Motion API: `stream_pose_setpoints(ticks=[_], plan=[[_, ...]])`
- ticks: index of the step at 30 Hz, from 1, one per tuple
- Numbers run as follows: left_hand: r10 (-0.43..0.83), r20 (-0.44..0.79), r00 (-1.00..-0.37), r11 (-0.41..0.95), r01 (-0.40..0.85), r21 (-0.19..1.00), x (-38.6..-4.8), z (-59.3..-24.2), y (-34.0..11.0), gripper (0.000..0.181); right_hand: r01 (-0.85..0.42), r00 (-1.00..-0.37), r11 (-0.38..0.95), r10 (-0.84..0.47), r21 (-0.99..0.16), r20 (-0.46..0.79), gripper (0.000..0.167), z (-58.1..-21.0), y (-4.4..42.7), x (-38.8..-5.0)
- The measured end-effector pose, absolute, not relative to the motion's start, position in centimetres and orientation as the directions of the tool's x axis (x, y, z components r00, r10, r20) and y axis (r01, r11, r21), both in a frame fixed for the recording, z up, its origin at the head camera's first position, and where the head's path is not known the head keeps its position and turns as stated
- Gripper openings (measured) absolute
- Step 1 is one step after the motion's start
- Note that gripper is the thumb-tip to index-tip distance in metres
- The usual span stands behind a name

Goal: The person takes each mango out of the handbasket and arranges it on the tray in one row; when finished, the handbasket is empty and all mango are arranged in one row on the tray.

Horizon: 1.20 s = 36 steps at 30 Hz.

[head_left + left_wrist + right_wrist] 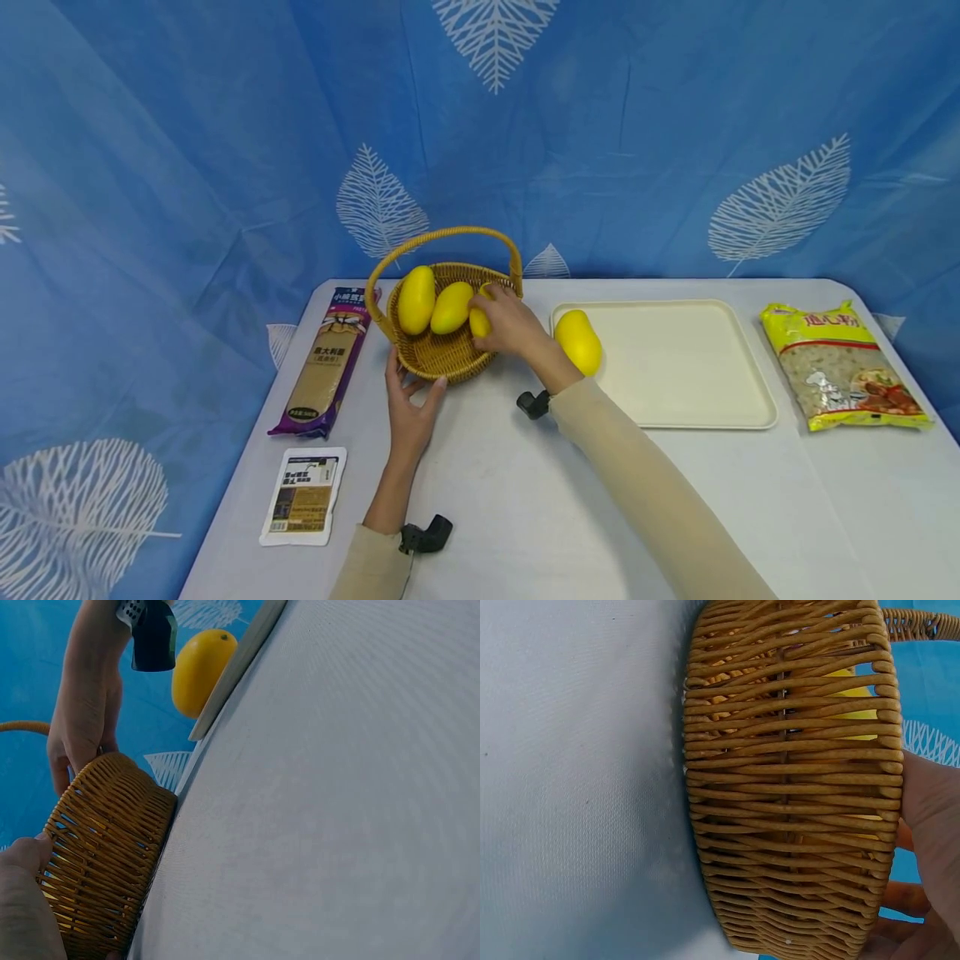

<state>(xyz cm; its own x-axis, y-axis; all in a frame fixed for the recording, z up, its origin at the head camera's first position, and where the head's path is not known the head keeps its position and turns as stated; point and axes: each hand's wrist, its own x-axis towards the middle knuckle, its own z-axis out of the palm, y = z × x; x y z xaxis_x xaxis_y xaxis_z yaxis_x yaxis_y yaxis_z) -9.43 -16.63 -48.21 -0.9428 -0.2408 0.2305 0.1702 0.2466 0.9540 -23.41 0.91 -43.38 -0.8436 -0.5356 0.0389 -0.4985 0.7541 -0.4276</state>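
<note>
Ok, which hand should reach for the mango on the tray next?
The right hand, I think. It's closer to the tray and the mango there, though it grips another mango and would need to let go first. The left hand is farther away, holding the near side of the basket.

Spreads as a white table, bearing at left a long pasta packet and, nearer, a small white pouch. Also carries a wicker basket beside the packet, then a cream tray and, farthest right, a yellow bag.
</note>
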Motion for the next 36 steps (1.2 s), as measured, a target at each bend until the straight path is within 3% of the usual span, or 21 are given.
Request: stream_pose_setpoints(ticks=[17, 36], plan=[[-0.238, 0.24, -0.941, 0.251, 0.179, 0.951, -9.5, -48.4, -16.6, 0.087, -0.522, -0.823, 0.728, -0.566, -0.444, 0.039, 0.055, -42.9, 1.4, -23.6], [-0.253, 0.183, -0.95, 0.249, 0.119, 0.961, -9.3, -48.1, -16.5, 0.088, -0.566, -0.817, 0.618, -0.508, -0.545, 0.273, 0.054, -41.8, 3.2, -22.0]])
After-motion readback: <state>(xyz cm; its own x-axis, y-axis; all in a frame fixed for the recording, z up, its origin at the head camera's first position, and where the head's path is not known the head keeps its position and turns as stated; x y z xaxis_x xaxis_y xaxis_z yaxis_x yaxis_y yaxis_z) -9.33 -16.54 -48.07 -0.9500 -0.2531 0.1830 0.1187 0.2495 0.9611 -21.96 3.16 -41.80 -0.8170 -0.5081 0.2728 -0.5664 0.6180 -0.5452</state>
